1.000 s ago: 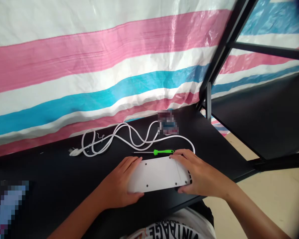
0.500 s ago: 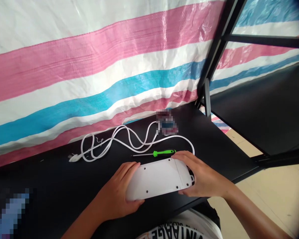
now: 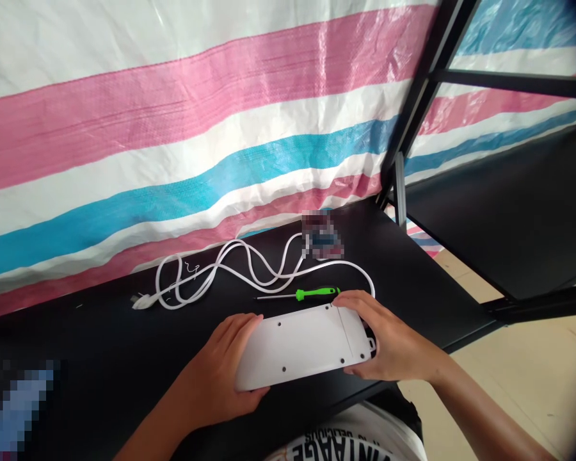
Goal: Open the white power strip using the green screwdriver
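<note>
A white power strip (image 3: 297,346) is held level over the near part of the table, its flat underside with several dark screws facing up. My left hand (image 3: 225,365) is closed around its left end, fingers on the far edge and thumb on the near edge. Around the right end, beside a small hanging loop, my right hand (image 3: 384,339) is closed in the same way. Just beyond the strip lies a screwdriver (image 3: 312,294) with a green and black handle, its tip pointing left. The strip's socket face is hidden below.
A white cord (image 3: 264,282) loops across the black table (image 3: 100,346) to a plug (image 3: 144,301) at the left. Blurred-out items lie at the back and far left. Striped plastic sheeting (image 3: 196,128) hangs behind, and a black metal frame (image 3: 413,121) stands at the right.
My left hand has slid slightly left, so more of the strip's left end shows. My right hand and the screwdriver look nearly unchanged.
</note>
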Demonstrator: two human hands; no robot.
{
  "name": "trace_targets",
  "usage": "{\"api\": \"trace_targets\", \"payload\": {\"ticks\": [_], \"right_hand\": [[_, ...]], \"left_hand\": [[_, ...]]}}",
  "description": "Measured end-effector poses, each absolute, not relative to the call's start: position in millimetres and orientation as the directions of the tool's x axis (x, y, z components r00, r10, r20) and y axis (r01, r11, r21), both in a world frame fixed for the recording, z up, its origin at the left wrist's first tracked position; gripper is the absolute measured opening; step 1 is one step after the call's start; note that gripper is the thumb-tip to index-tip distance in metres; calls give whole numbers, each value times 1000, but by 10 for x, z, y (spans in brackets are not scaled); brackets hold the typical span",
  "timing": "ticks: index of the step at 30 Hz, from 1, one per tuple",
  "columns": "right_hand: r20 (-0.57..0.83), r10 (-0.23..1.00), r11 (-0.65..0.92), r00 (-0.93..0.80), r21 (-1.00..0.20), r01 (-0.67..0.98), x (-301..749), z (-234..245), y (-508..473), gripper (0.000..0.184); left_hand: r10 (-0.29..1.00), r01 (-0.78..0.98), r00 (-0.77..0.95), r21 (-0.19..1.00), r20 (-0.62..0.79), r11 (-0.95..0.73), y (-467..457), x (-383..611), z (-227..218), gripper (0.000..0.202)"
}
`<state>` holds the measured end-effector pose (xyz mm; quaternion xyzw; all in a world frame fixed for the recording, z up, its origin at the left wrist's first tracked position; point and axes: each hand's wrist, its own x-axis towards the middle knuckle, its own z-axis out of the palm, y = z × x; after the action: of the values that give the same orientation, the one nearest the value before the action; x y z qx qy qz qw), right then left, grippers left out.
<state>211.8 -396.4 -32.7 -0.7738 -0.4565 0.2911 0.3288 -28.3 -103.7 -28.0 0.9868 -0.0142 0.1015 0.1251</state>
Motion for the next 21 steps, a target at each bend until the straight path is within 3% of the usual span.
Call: {"api": "trace_targets", "payload": {"ticks": [5, 17, 21], "right_hand": [[-151, 903, -361, 403, -776, 517, 2119, -294, -3975, 100], [-162, 913, -354, 374, -771, 529, 2172, -266, -3969, 97], [-139, 916, -341, 377, -763, 548, 2173, -313, -3974, 97]], "left_hand": [[-61, -126, 957, 217, 284, -968, -1058, -268, -308, 94], [-127, -159, 971, 155, 203, -975, -1028, -269, -190, 90], [-134, -184, 963, 206, 235, -961, -953, -365, -313, 81]]}}
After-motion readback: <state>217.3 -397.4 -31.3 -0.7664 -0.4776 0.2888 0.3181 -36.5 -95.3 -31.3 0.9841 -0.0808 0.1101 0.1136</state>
